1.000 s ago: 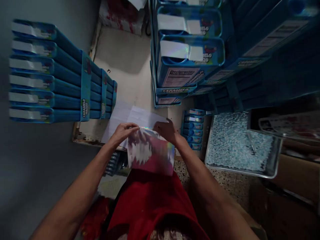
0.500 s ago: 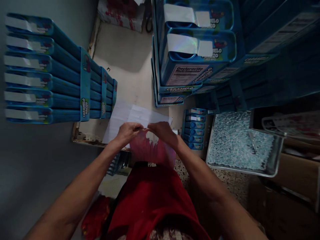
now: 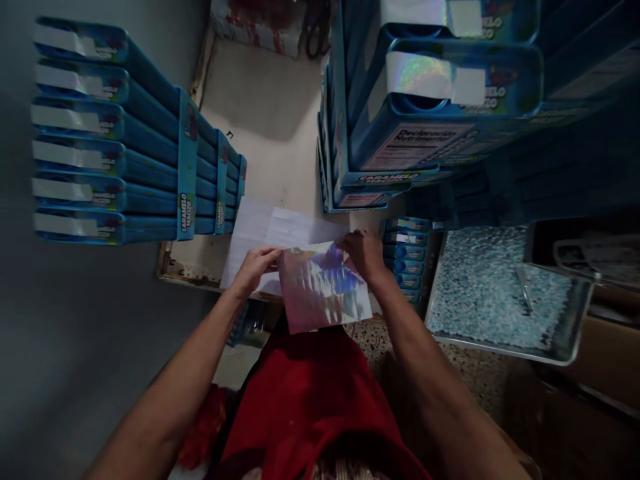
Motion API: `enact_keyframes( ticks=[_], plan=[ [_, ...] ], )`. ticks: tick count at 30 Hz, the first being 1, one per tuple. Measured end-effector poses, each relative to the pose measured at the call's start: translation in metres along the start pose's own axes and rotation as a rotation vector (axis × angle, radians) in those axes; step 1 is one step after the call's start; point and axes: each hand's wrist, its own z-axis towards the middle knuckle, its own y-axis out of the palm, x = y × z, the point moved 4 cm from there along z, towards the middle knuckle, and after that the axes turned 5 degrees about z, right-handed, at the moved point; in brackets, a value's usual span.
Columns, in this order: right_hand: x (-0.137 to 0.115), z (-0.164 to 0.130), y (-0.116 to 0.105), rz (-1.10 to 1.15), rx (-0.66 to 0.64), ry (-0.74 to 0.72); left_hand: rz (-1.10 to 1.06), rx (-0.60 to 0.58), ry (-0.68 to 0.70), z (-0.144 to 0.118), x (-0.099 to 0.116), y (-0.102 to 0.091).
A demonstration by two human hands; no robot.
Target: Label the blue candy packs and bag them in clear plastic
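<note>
A shiny holographic sheet hangs over the table's near edge, above my red lap. My left hand pinches its top left corner. My right hand grips its top right corner. Both hands hold the sheet stretched flat between them. Under it lie white paper sheets on the cream table.
Stacks of blue cartons stand at the left and taller blue cartons at the right. A short pile of small blue boxes sits beside my right hand. A metal tray of pale blue candies lies at the right.
My hands have spread apart again after coming close together, and the sheet is now pulled flat, showing blue and silver glare. The view has shifted slightly.
</note>
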Motion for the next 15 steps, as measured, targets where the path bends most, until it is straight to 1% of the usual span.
enact_keyframes(
  ticks=[2,4,6,7,9,12,15],
  plan=[
    [-0.019,-0.007,0.004,0.016,0.141,-0.018,-0.058,0.097,-0.001,-0.003,-0.001,0.005],
    [-0.048,-0.019,0.014,0.103,0.226,-0.126,-0.134,0.19,0.008,-0.007,0.0,0.01],
    [-0.08,-0.028,0.031,0.253,0.221,-0.279,-0.22,0.26,0.01,-0.012,0.002,0.014],
    [-0.094,-0.03,0.04,0.326,0.213,-0.329,-0.25,0.272,0.007,-0.014,0.003,0.016],
    [-0.115,-0.028,0.054,0.413,0.231,-0.337,-0.28,0.256,0.0,-0.017,0.006,0.018],
    [-0.129,-0.016,0.07,0.398,0.236,-0.281,-0.246,0.216,0.015,-0.02,0.011,0.018],
    [-0.132,-0.009,0.081,0.357,0.197,-0.295,-0.198,0.266,0.048,-0.019,0.012,0.018]
  ],
)
